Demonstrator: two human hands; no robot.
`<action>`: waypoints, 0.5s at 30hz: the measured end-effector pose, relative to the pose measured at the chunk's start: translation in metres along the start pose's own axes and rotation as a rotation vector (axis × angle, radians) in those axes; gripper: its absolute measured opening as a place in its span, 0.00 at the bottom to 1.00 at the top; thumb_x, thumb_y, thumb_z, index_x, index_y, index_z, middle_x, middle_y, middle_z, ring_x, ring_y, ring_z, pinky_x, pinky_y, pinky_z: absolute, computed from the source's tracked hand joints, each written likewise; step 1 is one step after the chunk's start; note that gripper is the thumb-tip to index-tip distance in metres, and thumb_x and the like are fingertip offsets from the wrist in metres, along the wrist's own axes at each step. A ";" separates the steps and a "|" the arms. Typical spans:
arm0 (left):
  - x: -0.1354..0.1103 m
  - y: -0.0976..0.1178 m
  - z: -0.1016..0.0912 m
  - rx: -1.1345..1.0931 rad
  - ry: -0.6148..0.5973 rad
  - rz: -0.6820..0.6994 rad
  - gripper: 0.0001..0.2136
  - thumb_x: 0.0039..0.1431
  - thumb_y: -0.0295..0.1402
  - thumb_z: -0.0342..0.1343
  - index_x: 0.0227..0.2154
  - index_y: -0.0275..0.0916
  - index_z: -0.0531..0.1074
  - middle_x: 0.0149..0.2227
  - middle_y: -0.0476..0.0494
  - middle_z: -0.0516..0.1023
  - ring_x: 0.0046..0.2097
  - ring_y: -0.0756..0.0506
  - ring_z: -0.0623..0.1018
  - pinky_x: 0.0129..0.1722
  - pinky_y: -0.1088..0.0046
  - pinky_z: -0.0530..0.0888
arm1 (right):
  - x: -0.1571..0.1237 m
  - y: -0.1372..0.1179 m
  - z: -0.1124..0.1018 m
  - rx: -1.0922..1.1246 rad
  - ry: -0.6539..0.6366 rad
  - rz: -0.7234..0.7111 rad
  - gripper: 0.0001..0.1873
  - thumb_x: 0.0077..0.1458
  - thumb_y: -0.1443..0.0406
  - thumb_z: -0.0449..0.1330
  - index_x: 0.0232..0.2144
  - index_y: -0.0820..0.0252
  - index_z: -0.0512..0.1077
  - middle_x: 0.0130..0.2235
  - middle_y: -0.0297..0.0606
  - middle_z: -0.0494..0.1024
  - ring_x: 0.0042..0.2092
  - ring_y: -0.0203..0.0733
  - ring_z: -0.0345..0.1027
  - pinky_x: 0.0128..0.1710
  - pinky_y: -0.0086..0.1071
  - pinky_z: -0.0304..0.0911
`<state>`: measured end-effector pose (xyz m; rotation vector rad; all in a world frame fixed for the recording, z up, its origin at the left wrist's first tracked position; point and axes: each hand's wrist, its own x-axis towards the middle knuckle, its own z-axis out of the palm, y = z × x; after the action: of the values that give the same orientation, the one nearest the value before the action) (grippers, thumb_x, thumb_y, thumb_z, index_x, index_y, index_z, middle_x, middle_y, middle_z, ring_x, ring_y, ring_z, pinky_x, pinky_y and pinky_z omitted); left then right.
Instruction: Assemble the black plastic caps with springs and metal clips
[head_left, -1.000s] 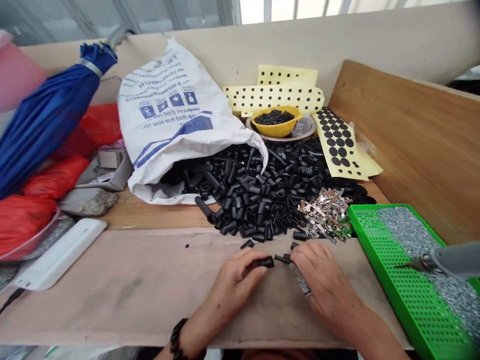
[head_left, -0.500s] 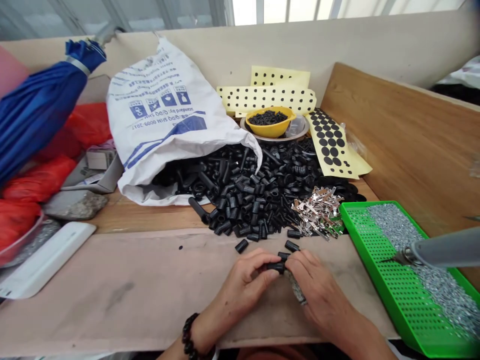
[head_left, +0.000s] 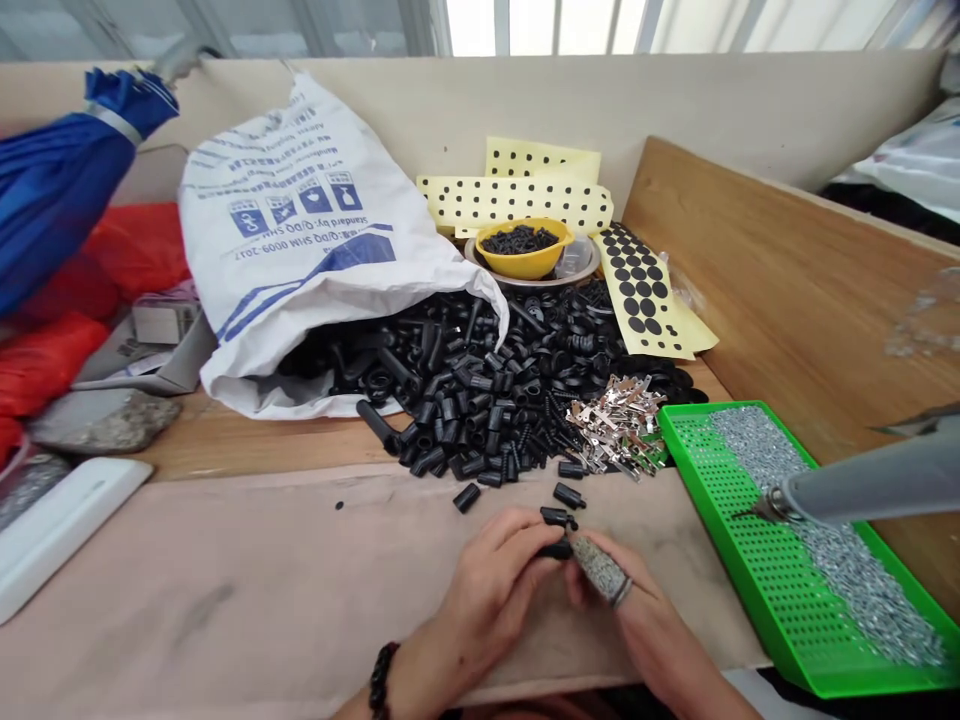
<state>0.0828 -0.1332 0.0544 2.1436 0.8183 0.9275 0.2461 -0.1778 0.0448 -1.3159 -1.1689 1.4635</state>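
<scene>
My left hand (head_left: 495,580), with a dark beaded bracelet on its wrist, pinches a short black plastic tube (head_left: 556,549) between thumb and fingertips. From the other side, my right hand (head_left: 637,600) closes on the tube's right end; its thumb wears a speckled grey wrap (head_left: 600,568) with a band round it. Most of the right fingers are hidden below that thumb. Just beyond my fingertips lie two black tubes with small tips, a nearer tube (head_left: 558,517) and a farther tube (head_left: 569,495). Another loose tube (head_left: 466,498) rests to the left of them.
Behind the hands spreads a heap of black plastic parts (head_left: 480,400), spilling from a white sack (head_left: 300,230). Metal clips (head_left: 616,425) are piled beside it. At right, a grey power screwdriver (head_left: 862,478) juts over a green tray (head_left: 757,570) of small screws. A yellow bowl (head_left: 525,262) stands behind.
My right hand has drawn back from the farther tubes and turned, so its wrapped thumb now lies on top. The left hand still holds the tube. The whole view has shifted slightly.
</scene>
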 end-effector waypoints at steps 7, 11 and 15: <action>0.005 -0.002 -0.001 -0.264 -0.059 -0.272 0.09 0.60 0.30 0.50 0.40 0.38 0.73 0.36 0.44 0.76 0.38 0.47 0.74 0.39 0.74 0.70 | -0.002 -0.005 -0.008 -0.592 0.020 -0.428 0.14 0.53 0.73 0.46 0.38 0.58 0.65 0.35 0.39 0.70 0.38 0.43 0.63 0.37 0.35 0.61; 0.005 -0.002 -0.001 -0.427 -0.090 -0.464 0.09 0.58 0.33 0.51 0.37 0.39 0.76 0.33 0.47 0.78 0.36 0.47 0.75 0.37 0.75 0.69 | 0.000 0.005 -0.011 -0.871 0.064 -0.639 0.20 0.47 0.77 0.45 0.41 0.60 0.65 0.35 0.42 0.69 0.36 0.46 0.61 0.35 0.38 0.61; 0.003 -0.001 0.004 -0.640 -0.076 -0.689 0.11 0.55 0.37 0.54 0.35 0.35 0.76 0.24 0.49 0.74 0.23 0.52 0.68 0.24 0.79 0.65 | 0.002 0.011 -0.011 -0.975 0.065 -0.690 0.18 0.46 0.77 0.44 0.38 0.62 0.65 0.34 0.42 0.68 0.36 0.46 0.60 0.35 0.40 0.61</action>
<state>0.0871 -0.1311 0.0526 1.2107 0.9653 0.6149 0.2565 -0.1771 0.0337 -1.2949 -2.1417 0.3114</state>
